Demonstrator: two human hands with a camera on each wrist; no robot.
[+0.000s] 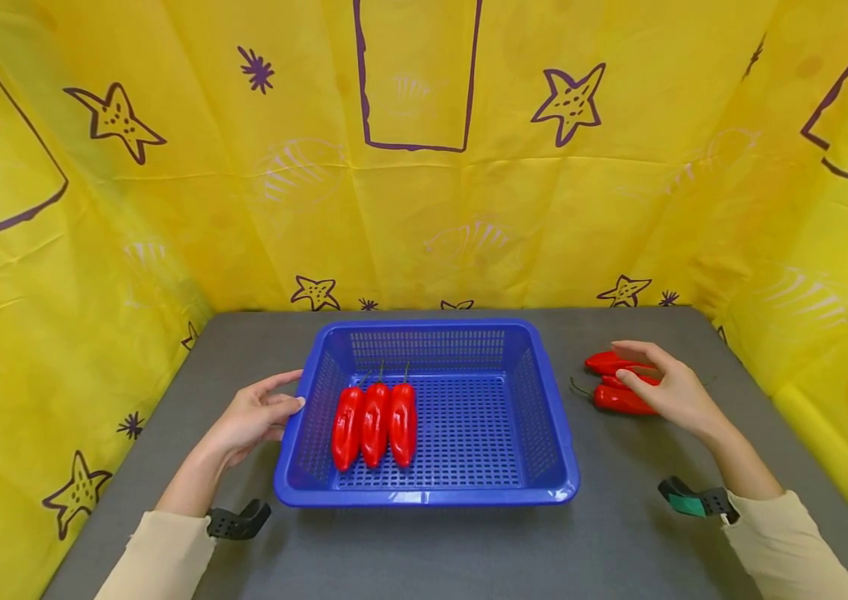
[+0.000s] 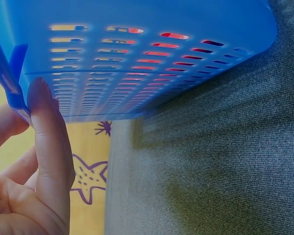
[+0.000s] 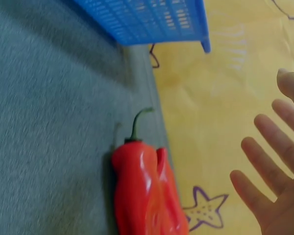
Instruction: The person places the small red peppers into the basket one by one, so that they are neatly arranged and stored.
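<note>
A blue plastic basket point(image 1: 427, 497) with slotted walls stands mid-table. Three glossy red chili peppers point(image 1: 375, 425) lie side by side in its left half, stems toward the back. My left hand point(image 1: 262, 412) pinches the basket's left rim between thumb and fingers, seen closely beside the slotted wall point(image 2: 186, 19) in the left wrist view. To the right of the basket, more red peppers point(image 1: 622, 400) lie together on the table, partly hidden by my right hand point(image 1: 667, 387). That hand hovers over them with fingers spread, holding nothing. One pepper point(image 3: 137, 181) shows its curved green stem in the right wrist view.
A dark grey cloth point(image 1: 424, 554) covers the table. Yellow curtains point(image 1: 424, 217) printed with starfish and fish bones enclose the back and both sides. Black straps, the left strap point(image 1: 239, 521) and the right strap point(image 1: 696, 500), sit at my wrists.
</note>
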